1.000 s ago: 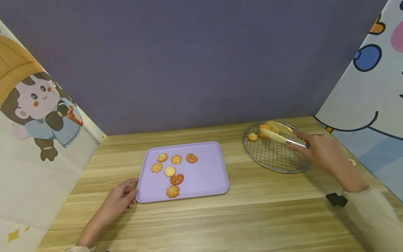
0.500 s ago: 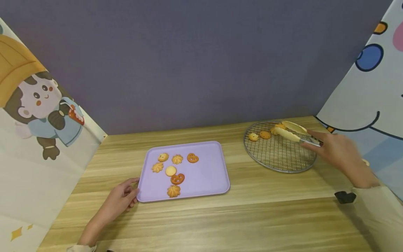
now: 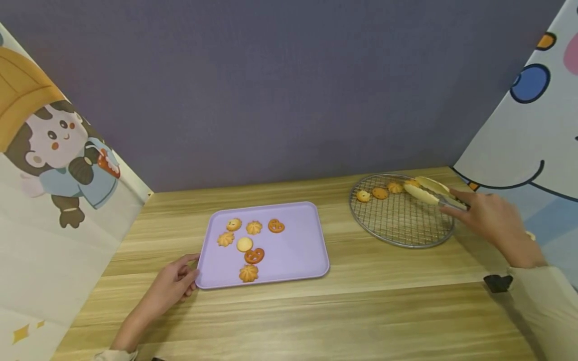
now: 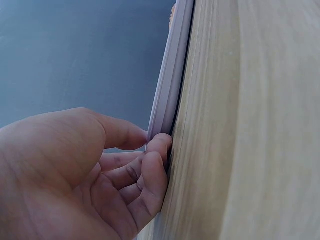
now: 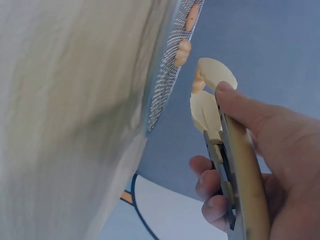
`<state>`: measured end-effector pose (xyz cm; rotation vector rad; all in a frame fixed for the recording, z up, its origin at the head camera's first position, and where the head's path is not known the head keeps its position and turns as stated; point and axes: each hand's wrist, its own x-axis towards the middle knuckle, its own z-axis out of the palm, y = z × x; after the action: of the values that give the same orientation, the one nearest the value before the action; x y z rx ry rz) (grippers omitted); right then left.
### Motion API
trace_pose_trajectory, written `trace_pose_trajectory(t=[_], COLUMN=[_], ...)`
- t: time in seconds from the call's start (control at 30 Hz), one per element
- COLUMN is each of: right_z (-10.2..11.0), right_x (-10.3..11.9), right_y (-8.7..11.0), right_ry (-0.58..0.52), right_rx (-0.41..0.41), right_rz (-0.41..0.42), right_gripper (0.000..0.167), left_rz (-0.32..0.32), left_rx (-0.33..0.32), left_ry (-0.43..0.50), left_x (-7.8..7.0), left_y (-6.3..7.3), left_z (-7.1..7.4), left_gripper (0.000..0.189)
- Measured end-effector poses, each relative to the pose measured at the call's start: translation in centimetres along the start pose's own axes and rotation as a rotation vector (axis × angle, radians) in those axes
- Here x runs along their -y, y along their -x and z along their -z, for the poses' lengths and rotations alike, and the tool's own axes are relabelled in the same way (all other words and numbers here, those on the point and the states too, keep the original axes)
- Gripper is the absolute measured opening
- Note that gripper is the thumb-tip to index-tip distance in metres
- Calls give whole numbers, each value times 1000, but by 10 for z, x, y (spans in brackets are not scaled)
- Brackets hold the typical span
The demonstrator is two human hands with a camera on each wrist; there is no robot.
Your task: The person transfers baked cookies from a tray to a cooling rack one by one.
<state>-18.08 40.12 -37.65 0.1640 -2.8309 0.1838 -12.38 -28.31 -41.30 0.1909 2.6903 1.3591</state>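
Left hand (image 3: 169, 281) curled, pinches lavender rectangular tray (image 3: 298, 250) at left edge; tray on wood-grain tabletop (image 3: 361, 316), bears seven golden-brown cookies (image 3: 245, 244). Right hand (image 3: 489, 215) grips cream-tipped metal tongs (image 3: 422, 194) above round wire rack (image 3: 397, 223), small golden cookie (image 5: 198, 82) between tips. Three rack cookies (image 3: 380, 193) in row.

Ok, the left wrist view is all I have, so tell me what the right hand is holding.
Observer: The right hand grips a pair of tongs.
Operator: Report what's between their tips.
Observer: The right wrist view shows a cookie there.
Operator: Now count what's on the tray; I only see its edge.
Observer: Seven pieces, by the head view.
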Motion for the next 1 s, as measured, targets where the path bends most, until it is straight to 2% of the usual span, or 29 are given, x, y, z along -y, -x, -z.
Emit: trace_pose_trajectory(t=[0.3,0.67,1.0], right_z=[-6,-9,-8], right_x=[-11,-15,-15], right_y=[2,2,1], right_ry=[-29,-47,-53], right_rx=[62,110,117], right_rz=[-49,-71,-96], right_gripper=[71,74,81], left_rz=[11,17,25], left_rx=[4,6,7], left_ry=[-33,-28,-28], left_x=[-1,-1,-2], left_y=[-1,-2,-1], left_z=[1,1,1], left_gripper=[43,43,44])
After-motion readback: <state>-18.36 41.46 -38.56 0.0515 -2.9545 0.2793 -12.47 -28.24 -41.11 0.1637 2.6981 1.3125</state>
